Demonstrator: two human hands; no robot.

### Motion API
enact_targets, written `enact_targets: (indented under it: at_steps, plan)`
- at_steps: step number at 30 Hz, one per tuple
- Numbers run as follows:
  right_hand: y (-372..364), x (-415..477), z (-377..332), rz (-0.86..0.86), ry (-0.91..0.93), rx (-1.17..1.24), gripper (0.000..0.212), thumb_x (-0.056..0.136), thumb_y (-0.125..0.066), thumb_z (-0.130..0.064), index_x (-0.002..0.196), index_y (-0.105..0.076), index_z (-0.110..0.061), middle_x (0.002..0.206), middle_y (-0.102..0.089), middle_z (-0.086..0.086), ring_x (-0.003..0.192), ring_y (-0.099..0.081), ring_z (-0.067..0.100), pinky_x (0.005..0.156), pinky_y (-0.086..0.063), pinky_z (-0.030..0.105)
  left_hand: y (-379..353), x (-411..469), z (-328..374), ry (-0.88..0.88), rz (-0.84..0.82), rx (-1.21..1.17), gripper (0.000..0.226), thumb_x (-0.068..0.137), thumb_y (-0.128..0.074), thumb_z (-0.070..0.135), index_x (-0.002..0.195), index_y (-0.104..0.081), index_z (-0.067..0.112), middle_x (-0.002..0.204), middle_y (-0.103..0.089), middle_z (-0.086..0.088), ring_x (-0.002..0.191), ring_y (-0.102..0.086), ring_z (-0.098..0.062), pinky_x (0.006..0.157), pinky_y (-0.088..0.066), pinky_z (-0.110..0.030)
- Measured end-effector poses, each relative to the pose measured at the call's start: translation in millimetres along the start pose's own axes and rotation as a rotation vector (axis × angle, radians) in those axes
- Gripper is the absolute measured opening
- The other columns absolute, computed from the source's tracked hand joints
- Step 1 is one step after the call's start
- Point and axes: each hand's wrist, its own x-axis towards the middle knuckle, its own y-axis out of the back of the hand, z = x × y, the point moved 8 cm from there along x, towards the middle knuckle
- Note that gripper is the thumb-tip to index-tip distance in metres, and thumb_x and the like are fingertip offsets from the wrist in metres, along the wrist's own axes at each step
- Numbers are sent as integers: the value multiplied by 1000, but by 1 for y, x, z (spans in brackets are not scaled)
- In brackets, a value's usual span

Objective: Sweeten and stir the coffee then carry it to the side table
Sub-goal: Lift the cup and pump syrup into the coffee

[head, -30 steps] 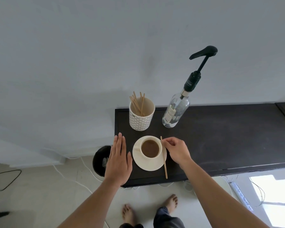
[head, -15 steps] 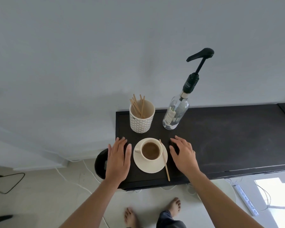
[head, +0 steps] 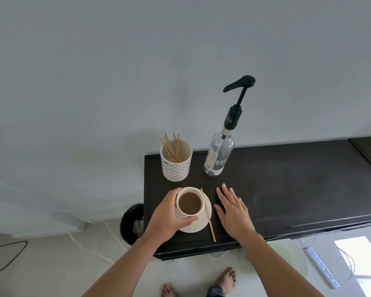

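A cream cup of brown coffee (head: 190, 203) stands on a cream saucer (head: 201, 226) near the front left of the dark table (head: 287, 189). My left hand (head: 167, 217) wraps around the cup's left side, thumb on its near wall. A wooden stir stick (head: 208, 215) lies across the saucer's right rim onto the table. My right hand (head: 234, 211) rests flat on the table just right of the saucer, fingers spread, holding nothing.
A patterned cup of wooden sticks (head: 176, 161) and a clear pump bottle (head: 220, 155) stand behind the saucer. A black waste bin (head: 132, 224) sits on the floor left of the table. A power strip (head: 321, 267) and cables lie on the floor.
My right hand let go of the stir stick and lay flat on the table. My left hand moved right from the table and closed around the cup.
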Motion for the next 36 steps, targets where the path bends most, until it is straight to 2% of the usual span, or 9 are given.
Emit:
enact_targets:
  at_steps: [6, 9, 16, 21, 25, 27, 31, 34, 36]
  plan:
    - [4, 2, 1, -64, 0, 48, 70, 120, -44, -49, 182, -16, -33, 191, -2, -10, 177, 1, 19, 142, -11, 48, 14, 4, 29, -48, 57, 13, 88, 73, -89, 85, 146, -49, 57, 142, -62, 36, 133, -62, 8, 103, -58, -19]
    - [22, 6, 3, -104, -37, 161, 70, 119, -51, -49, 181, -24, -32, 190, -16, -6, 176, -10, 21, 141, -22, 52, 30, 12, 58, -88, 95, 9, 83, 72, -89, 87, 140, -46, 67, 139, -61, 39, 131, -62, 10, 96, -56, -13]
    - [137, 19, 6, 174, -110, 315, 59, 117, -56, -46, 173, -46, -27, 178, -48, 3, 168, -38, 28, 134, -35, 48, 71, 38, 125, -192, 156, -10, 89, 71, -90, 87, 145, -53, 55, 135, -67, 36, 130, -66, 6, 99, -58, -15]
    - [235, 30, -11, 309, -32, 310, 57, 118, -55, -44, 171, -49, -21, 173, -54, 3, 162, -47, 27, 134, -36, 46, 91, 57, 162, -251, 167, 31, 85, 76, -94, 75, 145, -57, 44, 137, -68, 28, 124, -72, -5, 102, -63, -22]
    - [301, 33, -38, 424, 42, 284, 55, 119, -50, -47, 168, -52, -24, 172, -56, -1, 161, -47, 25, 131, -36, 43, 108, 67, 186, -257, 196, 35, 85, 72, -91, 83, 142, -55, 51, 132, -68, 31, 121, -68, 4, 88, -57, -6]
    - [329, 36, -53, 476, 70, 329, 49, 118, -48, -51, 160, -59, -28, 161, -65, -7, 152, -56, 22, 120, -46, 39, 115, 74, 200, -271, 205, 40, 84, 71, -89, 85, 140, -56, 51, 128, -68, 33, 120, -68, 5, 86, -58, -7]
    - [361, 42, -86, 499, 67, 534, 50, 109, -37, -69, 119, -70, -32, 109, -78, -14, 111, -74, 20, 80, -51, 32, 126, 88, 221, -271, 226, 39, 87, 71, -92, 81, 141, -60, 41, 129, -71, 26, 114, -73, -4, 92, -66, -21]
    - [363, 50, -112, 438, 90, 646, 75, 100, -34, -80, 119, -74, -19, 114, -82, 6, 110, -78, 27, 100, -59, 48, 133, 93, 239, -280, 250, 36, 86, 74, -93, 78, 142, -61, 38, 130, -72, 23, 113, -74, -7, 89, -62, -15]
    - [354, 56, -120, 401, 85, 708, 71, 101, -37, -80, 121, -74, -22, 115, -84, 2, 105, -81, 20, 100, -62, 48, 137, 97, 251, -278, 260, 13, 83, 74, -94, 75, 140, -62, 37, 129, -73, 22, 112, -75, -8, 90, -61, -16]
